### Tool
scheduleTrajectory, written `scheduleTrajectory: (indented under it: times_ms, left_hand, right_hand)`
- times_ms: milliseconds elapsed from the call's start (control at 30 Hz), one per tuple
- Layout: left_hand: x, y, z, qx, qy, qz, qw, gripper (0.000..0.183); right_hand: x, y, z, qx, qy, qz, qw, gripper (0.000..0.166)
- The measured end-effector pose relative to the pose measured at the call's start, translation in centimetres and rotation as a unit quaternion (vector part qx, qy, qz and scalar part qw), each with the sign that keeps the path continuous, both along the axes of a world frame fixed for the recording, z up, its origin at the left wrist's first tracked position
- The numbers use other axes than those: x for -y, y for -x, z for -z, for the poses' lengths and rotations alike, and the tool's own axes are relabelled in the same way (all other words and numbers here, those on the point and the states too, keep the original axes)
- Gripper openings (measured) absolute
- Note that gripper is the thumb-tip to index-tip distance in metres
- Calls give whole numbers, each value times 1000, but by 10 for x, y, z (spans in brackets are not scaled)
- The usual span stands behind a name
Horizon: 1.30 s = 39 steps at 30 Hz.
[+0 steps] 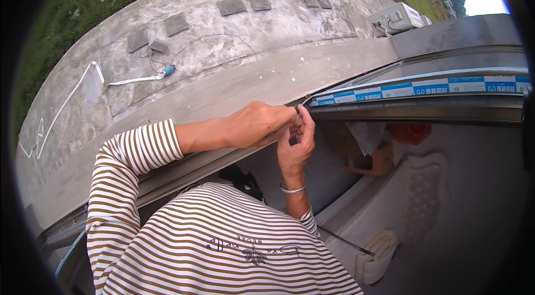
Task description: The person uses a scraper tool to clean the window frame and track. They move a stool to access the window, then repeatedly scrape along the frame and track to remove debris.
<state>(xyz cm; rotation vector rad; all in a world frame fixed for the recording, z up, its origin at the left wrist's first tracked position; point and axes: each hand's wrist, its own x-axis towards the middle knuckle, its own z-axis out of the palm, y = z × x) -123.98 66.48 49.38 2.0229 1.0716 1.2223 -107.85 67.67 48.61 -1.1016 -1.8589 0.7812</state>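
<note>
My left hand (255, 123) reaches across the window sill (234, 104) with its back turned up and its fingers mostly hidden. Against its fingertips, my right hand (297, 140) is raised with curled fingers and wears a silver bangle (293, 190). A small dark bit shows where the fingertips meet; I cannot tell what it is or which hand has it. Both hands are beside the near end of a metal window sash (418, 109), whose blue-and-white protective film (426, 87) bears writing. The window track (188, 173) runs beneath my left forearm.
Outside lies a concrete yard (200, 60) with square slabs (232, 7), a blue pump-like device (169, 71) and a flat white hose (133, 81). An air-conditioner unit (395, 19) stands beyond. Inside are an orange-brown stool (381, 160), a red bag (409, 132) and folded cream cloth (376, 257).
</note>
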Motion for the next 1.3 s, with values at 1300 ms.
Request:
scheduleTrajectory:
  times_ms: [1300]
  left_hand:
    - [75, 45, -90, -233, 29, 95, 967, 29]
  right_hand:
    - [34, -17, 28, -57, 46, -58, 996, 60]
